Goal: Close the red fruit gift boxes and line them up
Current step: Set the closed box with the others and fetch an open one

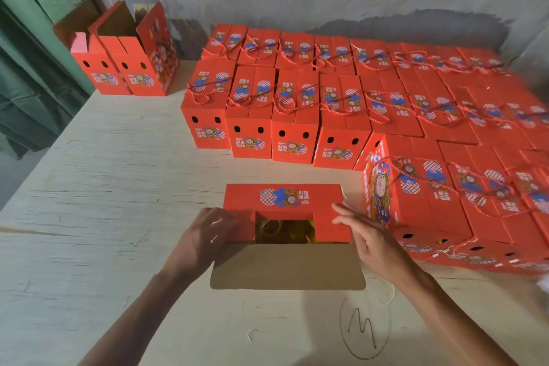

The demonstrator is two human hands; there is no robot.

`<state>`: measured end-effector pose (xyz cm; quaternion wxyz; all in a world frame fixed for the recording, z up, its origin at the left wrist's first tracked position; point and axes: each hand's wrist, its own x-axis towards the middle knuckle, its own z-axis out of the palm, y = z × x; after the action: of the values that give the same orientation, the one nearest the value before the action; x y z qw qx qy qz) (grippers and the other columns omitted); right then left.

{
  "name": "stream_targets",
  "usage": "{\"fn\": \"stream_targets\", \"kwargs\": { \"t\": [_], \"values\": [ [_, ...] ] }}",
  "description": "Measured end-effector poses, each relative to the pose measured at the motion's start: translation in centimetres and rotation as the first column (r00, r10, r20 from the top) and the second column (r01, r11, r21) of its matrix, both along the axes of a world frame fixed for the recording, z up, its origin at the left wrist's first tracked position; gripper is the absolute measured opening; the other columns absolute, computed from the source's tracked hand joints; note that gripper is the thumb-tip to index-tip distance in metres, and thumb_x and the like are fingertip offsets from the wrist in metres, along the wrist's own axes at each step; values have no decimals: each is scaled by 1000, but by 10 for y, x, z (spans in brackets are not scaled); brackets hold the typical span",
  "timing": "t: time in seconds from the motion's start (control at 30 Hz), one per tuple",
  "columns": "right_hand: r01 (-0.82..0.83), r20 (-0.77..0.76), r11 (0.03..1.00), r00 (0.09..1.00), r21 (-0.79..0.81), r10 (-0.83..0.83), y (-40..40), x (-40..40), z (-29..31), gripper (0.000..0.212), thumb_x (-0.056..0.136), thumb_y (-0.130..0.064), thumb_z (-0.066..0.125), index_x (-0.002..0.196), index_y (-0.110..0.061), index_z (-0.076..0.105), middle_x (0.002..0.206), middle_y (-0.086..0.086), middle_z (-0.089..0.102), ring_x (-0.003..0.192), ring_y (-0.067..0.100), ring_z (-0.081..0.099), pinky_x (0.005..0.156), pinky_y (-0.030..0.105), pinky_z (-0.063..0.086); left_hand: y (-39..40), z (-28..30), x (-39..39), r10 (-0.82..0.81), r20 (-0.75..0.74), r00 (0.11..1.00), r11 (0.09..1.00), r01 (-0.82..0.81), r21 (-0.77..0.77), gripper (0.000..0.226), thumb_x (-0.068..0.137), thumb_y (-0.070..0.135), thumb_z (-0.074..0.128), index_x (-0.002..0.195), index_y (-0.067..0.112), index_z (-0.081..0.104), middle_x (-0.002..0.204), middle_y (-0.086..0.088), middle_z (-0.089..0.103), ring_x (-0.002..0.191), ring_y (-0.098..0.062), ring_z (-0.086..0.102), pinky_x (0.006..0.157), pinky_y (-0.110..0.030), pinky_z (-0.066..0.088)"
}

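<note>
A red fruit gift box (285, 199) stands in front of me, its far top flap folded down and its plain brown near flap (288, 266) hanging open toward me. Yellow fruit shows through the gap in the top. My left hand (208, 235) presses on the left side flap. My right hand (368, 235) lies with straight fingers on the right side flap. Closed red boxes (252, 128) with rope handles stand in rows behind it.
More closed boxes (445, 199) are packed along the right side, close to my right hand. Two open boxes (124, 68) stand at the far left by a green curtain. The pale wooden table (104, 187) has a pen scribble near me.
</note>
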<state>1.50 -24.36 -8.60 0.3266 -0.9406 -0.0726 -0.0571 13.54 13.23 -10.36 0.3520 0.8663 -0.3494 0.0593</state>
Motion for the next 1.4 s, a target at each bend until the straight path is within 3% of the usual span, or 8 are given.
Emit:
{"fn": "stream_targets", "kwargs": {
  "t": [0.2,0.37,0.47,0.53,0.6,0.8,1.0,1.4],
  "values": [
    [-79,-74,992,995,-101,71,-4,-18,0,67,88,-25,53,155,-21,45,169,-16,21,155,7,23,119,29,37,18,8,-17,-177,-21,984,976,179,123,57,97,35,65,150,22,50,151,6,49,135,-20,50,97,-41,55],
    [126,38,992,991,-26,-125,9,-7,3,46,90,-67,61,97,-26,79,148,-17,55,129,0,55,98,22,47,-5,15,-31,107,-105,989,994,-111,-26,33,93,59,66,121,43,68,128,31,59,123,-4,54,92,-34,54],
    [359,29,931,932,72,-361,23,4,6,70,91,-79,47,73,-15,69,96,-6,75,81,11,69,67,30,54,-30,15,-32,386,-238,891,899,-422,-120,41,80,72,67,100,36,67,99,26,64,99,-6,59,77,-30,49],
    [465,38,877,881,120,-472,32,11,6,61,91,-71,57,86,-12,67,84,-1,69,74,20,66,67,39,55,-42,11,-32,486,-303,820,832,-540,-126,67,75,74,72,122,30,56,108,18,62,98,-11,62,76,-30,47],
    [532,51,832,837,160,-545,41,15,6,50,91,-54,71,118,-12,66,108,-6,69,90,14,66,78,33,57,-49,12,-31,508,-321,799,827,-557,-78,89,76,64,79,146,29,37,134,5,53,106,-16,63,83,-36,53],
    [454,408,875,840,-169,-357,65,32,-10,23,93,-17,75,111,-3,76,117,9,70,107,30,64,94,50,51,-67,1,-15,216,211,953,954,-252,162,36,100,26,66,136,20,63,142,-10,57,138,-32,49,120,-54,32],
    [404,433,908,842,-107,-323,71,43,-21,19,90,-19,75,102,-5,76,104,5,70,96,24,64,85,41,53,-89,-4,-9,247,240,939,960,-270,69,25,102,34,59,117,17,70,111,-1,61,95,-24,54,82,-39,48],
    [429,557,902,761,-49,-332,69,44,-36,19,98,-26,67,84,-13,71,81,-2,62,75,22,54,69,38,43,-89,-10,-13,322,297,899,941,-338,1,24,100,33,66,90,12,71,85,-2,63,73,-25,52,64,-43,47]
  ]
}}
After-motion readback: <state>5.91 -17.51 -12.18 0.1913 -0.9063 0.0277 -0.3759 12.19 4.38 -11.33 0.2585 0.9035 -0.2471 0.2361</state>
